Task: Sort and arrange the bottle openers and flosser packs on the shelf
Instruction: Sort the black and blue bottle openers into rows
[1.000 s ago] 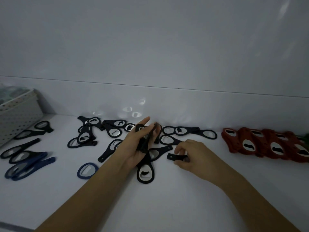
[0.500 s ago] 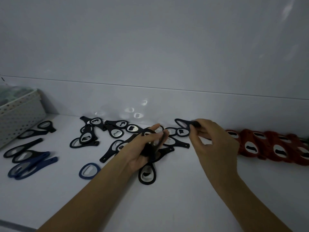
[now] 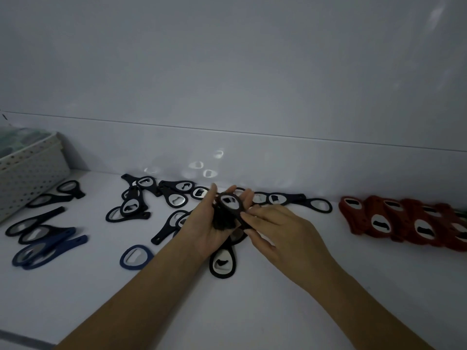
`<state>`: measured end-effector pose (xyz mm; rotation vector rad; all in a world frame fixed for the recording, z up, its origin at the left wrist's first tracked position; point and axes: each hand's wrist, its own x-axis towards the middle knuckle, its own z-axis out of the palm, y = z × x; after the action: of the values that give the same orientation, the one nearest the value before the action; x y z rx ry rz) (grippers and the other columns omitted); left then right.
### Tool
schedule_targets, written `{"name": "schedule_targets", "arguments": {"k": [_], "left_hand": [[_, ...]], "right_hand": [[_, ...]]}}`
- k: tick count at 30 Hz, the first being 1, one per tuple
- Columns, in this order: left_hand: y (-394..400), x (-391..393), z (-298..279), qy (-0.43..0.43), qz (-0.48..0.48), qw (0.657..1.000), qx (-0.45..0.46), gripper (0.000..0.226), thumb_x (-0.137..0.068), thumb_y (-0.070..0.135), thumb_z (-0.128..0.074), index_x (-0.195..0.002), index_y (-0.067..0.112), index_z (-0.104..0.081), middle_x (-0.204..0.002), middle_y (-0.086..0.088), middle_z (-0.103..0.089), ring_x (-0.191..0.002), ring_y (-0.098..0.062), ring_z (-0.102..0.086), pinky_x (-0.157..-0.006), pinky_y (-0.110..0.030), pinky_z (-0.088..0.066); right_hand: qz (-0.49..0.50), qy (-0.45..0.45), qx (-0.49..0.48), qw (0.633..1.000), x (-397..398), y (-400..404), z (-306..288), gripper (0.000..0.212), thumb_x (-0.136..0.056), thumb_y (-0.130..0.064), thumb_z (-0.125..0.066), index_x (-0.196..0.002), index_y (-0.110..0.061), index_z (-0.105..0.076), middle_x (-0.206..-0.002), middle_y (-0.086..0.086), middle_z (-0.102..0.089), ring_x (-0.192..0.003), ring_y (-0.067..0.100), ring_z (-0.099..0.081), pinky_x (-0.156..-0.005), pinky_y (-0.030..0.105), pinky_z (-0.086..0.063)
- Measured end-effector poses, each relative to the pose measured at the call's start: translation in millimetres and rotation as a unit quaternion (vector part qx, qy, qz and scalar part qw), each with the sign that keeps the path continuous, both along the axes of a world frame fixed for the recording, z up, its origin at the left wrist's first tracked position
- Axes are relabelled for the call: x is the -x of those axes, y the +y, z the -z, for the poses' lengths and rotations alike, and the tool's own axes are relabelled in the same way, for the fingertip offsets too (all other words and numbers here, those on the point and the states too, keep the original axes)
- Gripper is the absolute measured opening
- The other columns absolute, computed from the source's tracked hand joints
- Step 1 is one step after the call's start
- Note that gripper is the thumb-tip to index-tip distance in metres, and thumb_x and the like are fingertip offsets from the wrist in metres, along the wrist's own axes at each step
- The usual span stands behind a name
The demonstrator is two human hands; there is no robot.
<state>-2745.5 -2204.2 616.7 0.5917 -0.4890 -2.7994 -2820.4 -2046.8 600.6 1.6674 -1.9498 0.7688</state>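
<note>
My left hand [image 3: 202, 226] lies palm up above the white shelf [image 3: 252, 299] and cradles a small stack of black bottle openers [image 3: 228, 207]. My right hand [image 3: 275, 228] meets it from the right, its fingertips pinching the top opener of that stack. Several loose black openers [image 3: 177, 195] lie scattered behind and left of my hands, and one black opener [image 3: 223, 262] lies just under my left wrist. A row of red openers [image 3: 404, 221] overlaps at the right. Blue openers [image 3: 48, 250] lie at the left, and a single blue one [image 3: 136, 256] lies nearer the middle.
A white perforated basket [image 3: 27, 173] stands at the far left with greenish packs inside. The white back wall [image 3: 252, 157] rises right behind the openers. The shelf's front edge [image 3: 22, 339] shows at the bottom left.
My right hand picked a black opener off the shelf, lifted it toward the back, then brought it left onto the stack in my left hand. The left hand stayed almost in place.
</note>
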Motion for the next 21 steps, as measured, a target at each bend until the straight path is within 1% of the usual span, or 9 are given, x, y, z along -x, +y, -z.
{"name": "schedule_targets", "arguments": {"k": [2, 4, 7, 9, 11, 13, 15, 19, 21], "left_hand": [[-1.8, 2.0, 4.2, -0.007, -0.012, 0.999, 0.049, 0.051, -0.095, 0.053, -0.052, -0.124, 0.011, -0.059, -0.113, -0.020, -0.069, -0.087, -0.030, -0.071, -0.069, -0.043, -0.061], [-4.4, 2.2, 6.6, -0.029, -0.038, 0.989, 0.138, 0.052, -0.092, 0.056, -0.053, -0.126, 0.017, -0.059, -0.090, -0.010, -0.069, -0.074, -0.021, -0.068, -0.069, -0.038, -0.059], [-12.8, 2.4, 4.9, -0.049, -0.077, 0.974, 0.206, 0.055, -0.090, 0.061, -0.052, -0.127, 0.022, -0.058, -0.073, -0.001, -0.055, -0.052, -0.010, -0.044, -0.045, -0.021, -0.044], [-18.5, 1.4, 2.9, -0.062, -0.094, 0.970, 0.217, 0.054, -0.090, 0.062, -0.053, -0.120, 0.018, -0.058, -0.072, 0.001, -0.050, -0.049, -0.008, -0.038, -0.040, -0.018, -0.033], [-20.8, -0.9, 2.2, -0.062, -0.091, 0.972, 0.206, 0.036, -0.092, 0.049, -0.061, -0.103, 0.016, -0.053, -0.072, 0.001, -0.046, -0.051, -0.010, -0.040, -0.045, -0.021, -0.036], [-21.4, -3.4, 1.7, -0.029, -0.075, 0.985, 0.152, 0.020, -0.089, 0.017, -0.067, -0.096, 0.016, -0.049, -0.078, -0.004, -0.049, -0.058, -0.013, -0.048, -0.051, -0.024, -0.045], [-23.2, -5.3, -0.1, 0.004, -0.078, 0.991, 0.104, 0.031, -0.080, -0.005, -0.064, -0.100, 0.015, -0.051, -0.090, -0.013, -0.054, -0.070, -0.018, -0.056, -0.056, -0.024, -0.052], [-19.1, -7.4, -2.5, 0.005, -0.087, 0.977, 0.194, 0.023, -0.095, 0.013, -0.058, -0.117, 0.017, -0.052, -0.099, -0.016, -0.061, -0.082, -0.025, -0.072, -0.078, -0.037, -0.062], [-16.0, -9.1, -3.5, -0.017, -0.080, 0.963, 0.255, 0.032, -0.097, 0.027, -0.055, -0.128, 0.022, -0.050, -0.100, -0.016, -0.064, -0.084, -0.029, -0.073, -0.071, -0.041, -0.062]], "right_hand": [[0.008, -0.020, -0.017, 1.000, -2.5, -1.4, -0.6, 0.033, -0.094, -0.030, -0.055, -0.122, -0.017, -0.066, -0.108, -0.005, -0.063, -0.093, 0.009, -0.059, -0.069, 0.025, -0.055], [0.018, -0.061, -0.010, 0.998, -5.7, -0.3, -4.8, 0.037, -0.096, -0.035, -0.050, -0.129, -0.021, -0.061, -0.104, -0.007, -0.057, -0.088, 0.004, -0.055, -0.068, 0.020, -0.051], [0.052, -0.113, 0.012, 0.992, -4.1, 2.5, -7.4, 0.031, -0.096, -0.035, -0.048, -0.121, -0.025, -0.063, -0.103, -0.010, -0.056, -0.086, 0.003, -0.056, -0.069, 0.020, -0.051], [0.101, -0.145, -0.013, 0.984, 5.4, 3.5, -0.6, 0.028, -0.094, -0.035, -0.053, -0.118, -0.024, -0.062, -0.106, -0.012, -0.056, -0.093, 0.004, -0.056, -0.074, 0.025, -0.053], [0.151, -0.169, -0.071, 0.971, 18.5, 5.7, 9.4, 0.040, -0.090, -0.039, -0.060, -0.126, -0.022, -0.059, -0.116, -0.008, -0.053, -0.105, 0.009, -0.053, -0.085, 0.028, -0.051], [0.180, -0.215, -0.126, 0.951, 30.4, 8.8, 15.8, 0.051, -0.088, -0.040, -0.064, -0.132, -0.017, -0.054, -0.123, -0.002, -0.049, -0.113, 0.015, -0.048, -0.094, 0.028, -0.045], [0.193, -0.266, -0.157, 0.931, 37.3, 8.6, 13.7, 0.047, -0.086, -0.033, -0.069, -0.127, -0.012, -0.058, -0.119, 0.003, -0.051, -0.111, 0.018, -0.050, -0.095, 0.028, -0.044], [0.204, -0.276, -0.177, 0.922, 38.3, 3.5, 3.5, 0.018, -0.085, -0.025, -0.071, -0.097, -0.012, -0.065, -0.096, 0.002, -0.061, -0.085, 0.014, -0.058, -0.081, 0.029, -0.050], [0.211, -0.273, -0.179, 0.921, 36.6, 2.6, 0.9, 0.015, -0.083, -0.025, -0.071, -0.087, -0.011, -0.065, -0.086, 0.001, -0.064, -0.076, 0.013, -0.059, -0.073, 0.029, -0.051]]}}
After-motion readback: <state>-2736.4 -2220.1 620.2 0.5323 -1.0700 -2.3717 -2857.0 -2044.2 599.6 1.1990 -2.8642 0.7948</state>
